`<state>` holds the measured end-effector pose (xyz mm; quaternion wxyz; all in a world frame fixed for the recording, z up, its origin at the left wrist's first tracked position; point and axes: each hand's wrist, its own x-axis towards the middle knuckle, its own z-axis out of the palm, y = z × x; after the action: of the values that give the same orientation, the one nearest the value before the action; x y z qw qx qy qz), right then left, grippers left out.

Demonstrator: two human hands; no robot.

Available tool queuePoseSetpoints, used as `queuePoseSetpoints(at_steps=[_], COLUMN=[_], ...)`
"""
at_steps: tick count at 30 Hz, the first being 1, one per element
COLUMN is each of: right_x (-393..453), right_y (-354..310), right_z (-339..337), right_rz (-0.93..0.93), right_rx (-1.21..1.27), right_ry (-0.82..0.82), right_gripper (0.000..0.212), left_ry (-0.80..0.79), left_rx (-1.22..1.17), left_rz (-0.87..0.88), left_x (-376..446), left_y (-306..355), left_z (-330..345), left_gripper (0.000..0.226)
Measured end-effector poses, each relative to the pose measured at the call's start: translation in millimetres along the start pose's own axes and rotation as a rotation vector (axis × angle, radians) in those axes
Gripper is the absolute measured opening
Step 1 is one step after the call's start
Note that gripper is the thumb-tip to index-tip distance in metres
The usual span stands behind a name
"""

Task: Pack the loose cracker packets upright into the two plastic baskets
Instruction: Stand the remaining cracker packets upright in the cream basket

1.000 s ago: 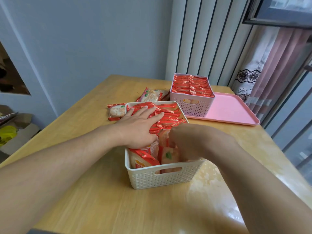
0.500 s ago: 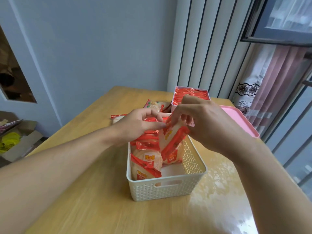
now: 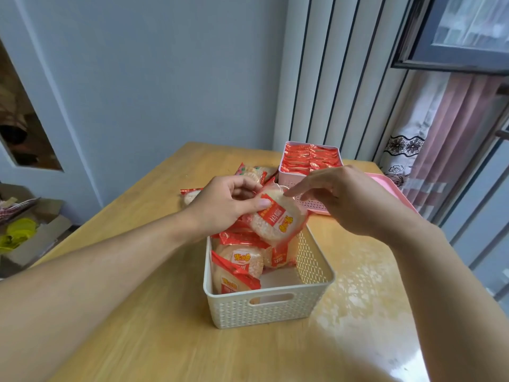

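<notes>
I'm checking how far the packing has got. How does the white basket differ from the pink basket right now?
The white basket sits near the person on the bare table; the pink basket sits farther back on a pink tray. The pink one is filled across its top with upright packets; the white one has bare floor at its near end. Both hands work over the white basket, none at the pink. Both have perforated plastic walls.
</notes>
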<state>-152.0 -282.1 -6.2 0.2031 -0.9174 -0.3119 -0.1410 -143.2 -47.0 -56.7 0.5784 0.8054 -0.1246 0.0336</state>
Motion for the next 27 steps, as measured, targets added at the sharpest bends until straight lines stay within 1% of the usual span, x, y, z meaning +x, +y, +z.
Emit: queuePoseSetpoints(at_steps=[2,3,5,6,7,10,11,12,13,14,15,16,18,20,22,24,27], right_x=[0,0,1,2,3,6,7,6,5,4,2,0,-1,1,2,4,9], right_y=[1,1,-2,-3,-3,-4,-2,0,1,2,1,-1,-8,-16,-21,-21,-20], right_z=[2,3,6,8,11,14,12,9,5,1,-1,-1,7,18,29,36,41], right_rz=[0.088,0.150,0.251,0.278,0.292,0.330,0.317,0.275,0.214,0.143,0.085,0.055,0.048,0.036,0.036,0.078,0.114], right_rx=[0.095,0.171,0.299,0.331,0.349,0.439,0.460,0.460,0.424,0.356,0.267,0.171,0.033,-0.033,-0.060,-0.076,-0.159], right_ry=[0.001,-0.027,-0.068,-0.063,-0.036,0.015,0.021,0.010,-0.025,-0.091,-0.174,-0.260,-0.351,-0.368,-0.357,-0.320,-0.297], right_gripper=[0.031,0.028,0.051,0.055,0.052,0.044,0.041,0.037,0.032,0.028,0.026,0.028,0.034,0.038,0.044,0.045,0.040], left_ry=[0.075,0.105,0.121,0.107,0.083,-0.034,-0.097,-0.172,-0.264,-0.367,-0.464,-0.540,-0.604,-0.626,-0.657,-0.689,-0.670], left_rx=[-0.039,-0.098,-0.222,-0.240,-0.218,0.024,0.136,0.271,0.446,0.651,0.830,0.941,0.987,0.953,0.952,0.972,0.976], left_rz=[-0.013,-0.031,-0.067,-0.074,-0.069,0.003,0.016,0.008,-0.016,-0.053,-0.086,-0.104,-0.123,-0.149,-0.168,-0.170,-0.164], left_x=[-2,-3,-6,-7,-9,-12,-13,-13,-15,-16,-18,-20,-23,-24,-23,-21,-22], left_y=[2,4,8,10,10,7,6,5,4,3,2,0,-2,1,3,3,3], left_z=[2,3,5,7,7,1,-2,-7,-11,-15,-17,-18,-19,-21,-25,-29,-28], left_gripper=[0.025,0.024,0.023,0.023,0.023,0.034,0.042,0.055,0.075,0.098,0.115,0.124,0.128,0.132,0.142,0.148,0.141])
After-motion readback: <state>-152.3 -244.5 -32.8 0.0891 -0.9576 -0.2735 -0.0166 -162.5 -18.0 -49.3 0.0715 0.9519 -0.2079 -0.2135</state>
